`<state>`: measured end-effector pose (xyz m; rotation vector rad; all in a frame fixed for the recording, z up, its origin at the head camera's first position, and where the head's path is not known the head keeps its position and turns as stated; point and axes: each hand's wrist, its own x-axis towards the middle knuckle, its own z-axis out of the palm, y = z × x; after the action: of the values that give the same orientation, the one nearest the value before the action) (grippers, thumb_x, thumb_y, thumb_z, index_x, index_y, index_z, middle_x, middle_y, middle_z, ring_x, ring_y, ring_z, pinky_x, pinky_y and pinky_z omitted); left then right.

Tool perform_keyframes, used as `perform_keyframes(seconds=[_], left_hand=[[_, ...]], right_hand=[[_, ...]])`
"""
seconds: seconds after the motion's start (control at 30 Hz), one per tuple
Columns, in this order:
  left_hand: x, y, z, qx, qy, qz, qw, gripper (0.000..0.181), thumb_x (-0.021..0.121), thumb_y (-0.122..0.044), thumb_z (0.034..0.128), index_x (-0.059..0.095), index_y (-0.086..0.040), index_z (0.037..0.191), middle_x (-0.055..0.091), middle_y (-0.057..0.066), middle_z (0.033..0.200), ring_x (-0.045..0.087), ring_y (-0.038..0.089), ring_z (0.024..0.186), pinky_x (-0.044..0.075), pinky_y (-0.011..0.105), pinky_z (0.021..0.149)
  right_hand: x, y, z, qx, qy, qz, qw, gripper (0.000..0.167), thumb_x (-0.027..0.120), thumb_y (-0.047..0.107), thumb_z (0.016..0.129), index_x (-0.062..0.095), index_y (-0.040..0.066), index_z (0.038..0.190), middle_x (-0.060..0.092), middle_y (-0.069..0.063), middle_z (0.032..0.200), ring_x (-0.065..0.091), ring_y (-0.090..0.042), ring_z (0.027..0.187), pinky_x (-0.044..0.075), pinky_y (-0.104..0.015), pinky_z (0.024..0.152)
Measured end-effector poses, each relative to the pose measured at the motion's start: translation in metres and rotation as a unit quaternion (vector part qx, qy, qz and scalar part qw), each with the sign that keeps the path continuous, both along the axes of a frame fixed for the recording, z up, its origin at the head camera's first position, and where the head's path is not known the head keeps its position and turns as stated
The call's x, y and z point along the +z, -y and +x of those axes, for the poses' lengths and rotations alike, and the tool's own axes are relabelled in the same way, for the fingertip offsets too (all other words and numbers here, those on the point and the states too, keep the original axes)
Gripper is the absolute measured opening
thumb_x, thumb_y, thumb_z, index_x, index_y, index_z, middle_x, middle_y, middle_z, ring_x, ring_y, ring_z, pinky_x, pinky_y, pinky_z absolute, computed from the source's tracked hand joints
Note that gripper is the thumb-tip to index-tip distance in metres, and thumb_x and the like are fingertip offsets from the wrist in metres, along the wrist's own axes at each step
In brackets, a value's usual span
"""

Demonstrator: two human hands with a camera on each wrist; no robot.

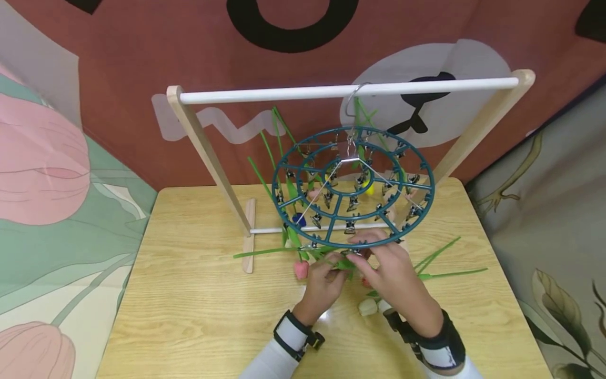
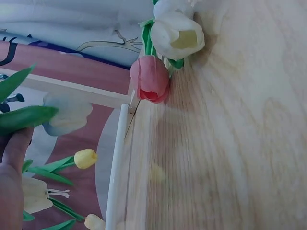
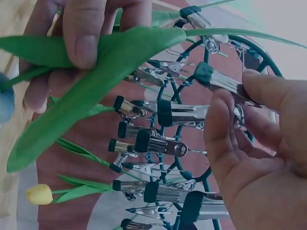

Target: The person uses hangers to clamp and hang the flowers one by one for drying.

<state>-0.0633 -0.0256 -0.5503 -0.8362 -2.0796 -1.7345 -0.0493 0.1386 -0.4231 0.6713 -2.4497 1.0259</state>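
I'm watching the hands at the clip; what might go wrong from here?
The right hand pinches a clip near the flower the left hand holds, so the clip might bite its broad leaf instead of the stem.
The round hanger hangs from the white rod by one hook; a tug might tilt it.
Neighbouring clips crowd close and could snag the leaf.

I read the wide dark-teal round rack (image 1: 335, 210) as smooth plastic, its small silver clips (image 3: 189, 113) as shiny metal with matt dark-green tips (image 3: 164, 113). The long green leaf (image 3: 110, 76) looks like satiny plastic. Far off, the reddish-brown backdrop (image 1: 189, 47) looks like matt cloth; near, the yellow-brown tabletop (image 1: 199, 295) shows glossy wood grain.
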Motion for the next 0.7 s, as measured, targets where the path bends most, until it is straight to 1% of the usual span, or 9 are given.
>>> perform_keyframes(seconds=[0.07,0.1,0.17,0.23,0.3,0.37,0.5,0.6,0.7], left_hand=[[0.003,-0.002,0.001,0.002,0.013,0.006,0.9999,0.021,0.073,0.015,0.0845,0.070,0.002,0.101,0.073,0.018,0.097,0.075,0.030,0.087,0.063,0.021,0.076],[0.005,-0.003,0.002,0.006,0.018,0.007,0.9998,0.020,0.074,0.015,0.0844,0.069,0.003,0.100,0.073,0.019,0.096,0.075,0.031,0.087,0.064,0.023,0.077],[0.009,-0.005,0.003,0.010,0.027,0.014,0.9995,0.020,0.074,0.016,0.0836,0.068,0.005,0.099,0.073,0.021,0.094,0.075,0.035,0.087,0.064,0.026,0.078],[0.013,-0.006,0.004,0.019,0.026,0.014,0.9994,0.021,0.075,0.017,0.0820,0.067,0.006,0.099,0.073,0.022,0.093,0.075,0.037,0.088,0.065,0.028,0.078],[0.014,-0.006,0.004,0.022,0.027,0.016,0.9993,0.022,0.075,0.018,0.0812,0.068,0.006,0.099,0.073,0.023,0.094,0.075,0.038,0.088,0.065,0.028,0.077],[0.012,-0.006,0.004,0.020,0.032,0.021,0.9991,0.024,0.075,0.018,0.0814,0.068,0.006,0.101,0.074,0.023,0.096,0.076,0.037,0.089,0.065,0.028,0.076],[0.006,-0.006,0.003,0.021,0.052,0.031,0.9979,0.024,0.075,0.015,0.0842,0.069,0.005,0.105,0.075,0.022,0.100,0.076,0.034,0.092,0.064,0.026,0.077],[0.006,-0.006,0.002,0.019,0.066,0.046,0.9966,0.023,0.072,0.015,0.0865,0.069,0.006,0.107,0.074,0.023,0.103,0.076,0.036,0.094,0.064,0.027,0.078],[0.007,-0.006,0.002,0.019,0.072,0.058,0.9956,0.024,0.069,0.017,0.0871,0.069,0.008,0.109,0.073,0.025,0.104,0.076,0.038,0.094,0.064,0.027,0.078]], right_hand=[[0.001,-0.001,0.000,-0.014,0.004,-0.018,0.9997,0.025,0.076,0.019,0.094,0.071,0.006,0.115,0.068,-0.008,0.116,0.067,-0.014,0.091,0.057,-0.013,0.077],[0.001,-0.001,0.001,-0.020,0.011,-0.028,0.9994,0.026,0.080,0.012,0.090,0.072,0.006,0.114,0.068,-0.008,0.115,0.068,-0.016,0.094,0.056,-0.011,0.080],[0.001,0.000,0.002,-0.021,0.029,-0.055,0.9978,0.037,0.084,-0.002,0.082,0.072,0.006,0.115,0.067,-0.009,0.116,0.068,-0.016,0.099,0.057,-0.010,0.084],[0.000,0.001,0.003,-0.019,0.047,-0.084,0.9951,0.042,0.085,-0.007,0.078,0.071,0.004,0.116,0.067,-0.010,0.117,0.067,-0.014,0.100,0.057,-0.011,0.085],[-0.001,0.002,0.004,-0.022,0.057,-0.101,0.9930,0.045,0.086,-0.007,0.076,0.070,0.003,0.116,0.067,-0.010,0.118,0.067,-0.010,0.098,0.058,-0.011,0.084],[-0.003,0.003,0.004,-0.027,0.061,-0.121,0.9903,0.045,0.088,-0.006,0.075,0.070,0.003,0.115,0.068,-0.010,0.116,0.067,-0.007,0.095,0.058,-0.012,0.081],[-0.007,0.003,0.004,-0.036,0.058,-0.154,0.9858,0.041,0.089,-0.008,0.071,0.073,0.005,0.107,0.070,-0.007,0.107,0.065,-0.007,0.086,0.057,-0.010,0.077],[-0.010,0.003,0.004,-0.035,0.043,-0.161,0.9855,0.040,0.092,-0.007,0.067,0.074,0.006,0.101,0.068,-0.004,0.096,0.062,-0.009,0.080,0.053,-0.010,0.071],[-0.011,0.002,0.004,-0.037,0.013,-0.144,0.9888,0.039,0.095,-0.004,0.062,0.073,0.006,0.094,0.064,-0.001,0.086,0.057,-0.011,0.074,0.048,-0.011,0.066]])
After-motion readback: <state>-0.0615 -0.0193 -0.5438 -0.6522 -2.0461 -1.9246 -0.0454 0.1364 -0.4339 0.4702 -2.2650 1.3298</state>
